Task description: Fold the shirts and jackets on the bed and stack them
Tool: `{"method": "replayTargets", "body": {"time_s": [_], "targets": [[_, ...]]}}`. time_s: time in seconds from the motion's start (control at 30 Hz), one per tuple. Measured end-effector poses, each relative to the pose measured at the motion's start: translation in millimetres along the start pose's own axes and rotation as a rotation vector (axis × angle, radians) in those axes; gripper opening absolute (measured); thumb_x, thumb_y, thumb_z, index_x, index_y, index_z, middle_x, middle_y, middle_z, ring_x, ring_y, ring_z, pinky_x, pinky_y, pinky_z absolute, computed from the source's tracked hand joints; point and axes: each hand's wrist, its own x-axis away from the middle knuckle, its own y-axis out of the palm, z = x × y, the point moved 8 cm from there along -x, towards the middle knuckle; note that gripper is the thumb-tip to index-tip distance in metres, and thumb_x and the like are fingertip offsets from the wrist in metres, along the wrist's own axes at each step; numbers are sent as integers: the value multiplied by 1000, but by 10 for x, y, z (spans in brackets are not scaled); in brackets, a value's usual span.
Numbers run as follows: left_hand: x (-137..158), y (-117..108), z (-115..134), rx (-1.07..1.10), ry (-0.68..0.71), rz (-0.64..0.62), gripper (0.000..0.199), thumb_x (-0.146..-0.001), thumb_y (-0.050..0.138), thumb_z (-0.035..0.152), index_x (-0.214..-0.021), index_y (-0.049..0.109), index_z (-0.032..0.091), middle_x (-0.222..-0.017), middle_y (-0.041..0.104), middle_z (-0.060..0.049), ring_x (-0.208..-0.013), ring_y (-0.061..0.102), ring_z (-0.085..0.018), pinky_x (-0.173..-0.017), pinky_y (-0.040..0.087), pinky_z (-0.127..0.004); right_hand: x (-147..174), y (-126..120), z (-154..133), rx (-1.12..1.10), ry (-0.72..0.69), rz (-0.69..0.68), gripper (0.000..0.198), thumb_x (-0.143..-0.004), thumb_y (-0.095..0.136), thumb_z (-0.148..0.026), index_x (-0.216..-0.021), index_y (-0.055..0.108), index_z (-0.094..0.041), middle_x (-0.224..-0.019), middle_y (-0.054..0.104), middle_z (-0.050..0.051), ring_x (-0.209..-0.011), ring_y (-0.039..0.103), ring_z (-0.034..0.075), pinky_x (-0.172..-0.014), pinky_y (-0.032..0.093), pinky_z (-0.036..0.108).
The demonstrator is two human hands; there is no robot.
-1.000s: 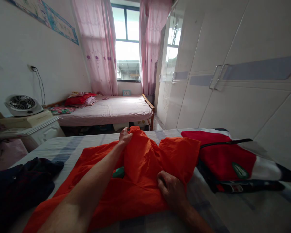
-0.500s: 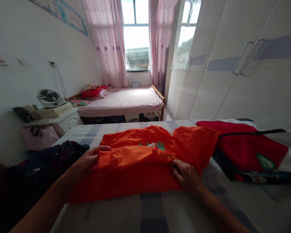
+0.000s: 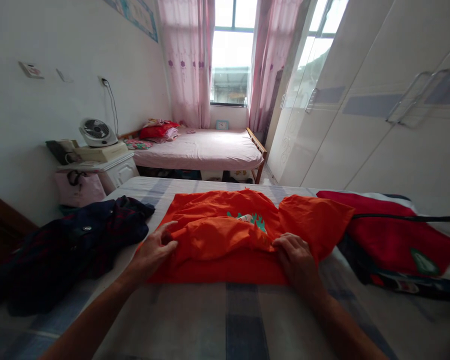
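Note:
An orange shirt point(image 3: 217, 237) with a green print lies on the bed in front of me, a loose fold running across its middle. At its left edge rests my left hand point(image 3: 153, 252), thumb and forefinger apart and touching the cloth. My right hand point(image 3: 298, 257) has its fingers bent together on the right end of the fold, gripping the fabric. Beyond that hand, a bunched part of the shirt spreads to the right. The undersides of both hands are hidden.
A dark plaid garment point(image 3: 93, 235) lies to the left, and a red-and-white garment point(image 3: 393, 235) to the right, on the checked bed sheet point(image 3: 195, 315). Farther off stand a pink-covered bed point(image 3: 210, 147), a small fan point(image 3: 97, 131) on a cabinet and a white wardrobe point(image 3: 363, 145).
My left hand has parted its thumb and forefinger, and the raised left end of the fold has dropped flatter. The shirt's near edge now lies farther from me. The view has turned slightly left.

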Motion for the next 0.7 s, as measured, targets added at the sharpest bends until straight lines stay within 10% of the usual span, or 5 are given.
{"method": "replayTargets", "body": {"time_s": [0.13,0.3,0.43,0.53,0.7], "targets": [[39,-73,-24,364,-53,-16,62,-67,60,33,-126,49,20,-88,66,-2,-69,62,-16,-61,50,-26,-15,-196,-115,-74,-123,49,14,-84,46,-15,-76,56,-21,-89,62,5,-97,54,21,-88,38,38],[137,-281,-47,-274,105,198,47,-72,52,27,-117,58,14,-99,64,-9,-91,62,-25,-86,49,-41,12,-122,-283,-161,-237,-255,22,-73,46,-3,-72,58,-22,-84,63,1,-90,58,18,-85,42,35],[399,-108,334,-601,582,332,43,-86,43,30,-126,54,17,-136,47,-12,-127,42,-26,-108,33,-42,-21,-318,-363,-102,-213,-36,26,-82,48,-15,-103,61,-22,-114,62,7,-115,50,23,-99,37,42],[493,242,334,-812,774,173,46,-91,41,37,-133,48,23,-148,36,-8,-138,28,-28,-111,27,-47,36,-171,-438,-56,-206,-114,33,-88,49,-28,-119,57,-24,-131,54,8,-126,43,25,-102,35,43],[313,483,-20,-932,624,-145,50,-92,34,50,-137,43,31,-147,39,-4,-136,32,-28,-107,30,-53,119,216,-379,-93,-97,-514,30,-93,40,-36,-109,64,-26,-120,63,4,-114,55,20,-94,43,37]]}}
